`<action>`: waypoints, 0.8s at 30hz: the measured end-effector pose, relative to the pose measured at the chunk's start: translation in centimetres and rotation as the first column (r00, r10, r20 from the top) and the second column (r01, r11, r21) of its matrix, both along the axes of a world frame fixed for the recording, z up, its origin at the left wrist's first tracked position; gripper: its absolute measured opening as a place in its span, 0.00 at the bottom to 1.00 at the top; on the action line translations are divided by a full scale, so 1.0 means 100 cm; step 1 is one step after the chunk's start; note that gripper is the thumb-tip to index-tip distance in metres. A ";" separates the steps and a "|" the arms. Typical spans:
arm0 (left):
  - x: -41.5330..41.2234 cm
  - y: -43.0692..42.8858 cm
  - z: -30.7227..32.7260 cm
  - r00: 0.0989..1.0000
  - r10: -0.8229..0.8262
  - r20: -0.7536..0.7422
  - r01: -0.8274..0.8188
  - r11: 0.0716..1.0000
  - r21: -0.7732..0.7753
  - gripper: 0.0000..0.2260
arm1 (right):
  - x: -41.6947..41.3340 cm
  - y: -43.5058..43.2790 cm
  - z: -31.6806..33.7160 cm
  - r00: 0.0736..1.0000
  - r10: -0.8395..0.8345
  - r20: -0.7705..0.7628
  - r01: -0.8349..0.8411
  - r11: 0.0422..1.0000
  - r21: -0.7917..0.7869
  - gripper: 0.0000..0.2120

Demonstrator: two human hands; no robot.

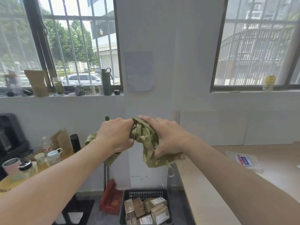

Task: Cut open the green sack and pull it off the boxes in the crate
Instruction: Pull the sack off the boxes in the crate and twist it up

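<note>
The green woven sack (144, 137) is bunched up in the air at chest height, well above the floor. My left hand (116, 134) grips its left side, with a flap of sack hanging behind the wrist. My right hand (168, 138) clutches its right side, fingers pressed over the crumpled cloth, and a loose end dangles below it. Far below, on the floor, stands the black plastic crate (129, 195) with several brown cardboard boxes (146, 210) lying uncovered inside it.
A light wooden table (227, 184) runs along the right, with a plastic packet (245, 160) on it. At the left a yellow surface carries cups, jars and a black flask (75, 142). A red bag (111, 198) leans beside the crate. Window sills hold bottles.
</note>
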State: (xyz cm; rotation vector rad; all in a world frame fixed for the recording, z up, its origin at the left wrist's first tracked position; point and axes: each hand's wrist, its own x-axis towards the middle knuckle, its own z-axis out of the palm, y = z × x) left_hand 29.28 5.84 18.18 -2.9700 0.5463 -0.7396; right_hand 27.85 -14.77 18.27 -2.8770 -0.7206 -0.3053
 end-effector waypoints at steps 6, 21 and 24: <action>0.002 -0.001 0.007 0.991 -0.055 -0.126 0.033 0.984 -0.174 0.04 | -0.001 0.004 -0.005 0.981 -0.084 0.177 0.103 0.989 -0.102 0.70; -0.001 0.001 0.010 0.897 -0.275 -0.345 0.111 0.897 -0.427 0.07 | -0.003 0.009 -0.015 0.897 -0.184 0.401 0.200 0.980 0.002 0.14; -0.001 0.005 0.001 0.912 -0.242 -0.331 0.114 0.925 -0.363 0.09 | -0.004 0.011 -0.020 0.910 -0.169 0.378 0.191 0.981 -0.021 0.14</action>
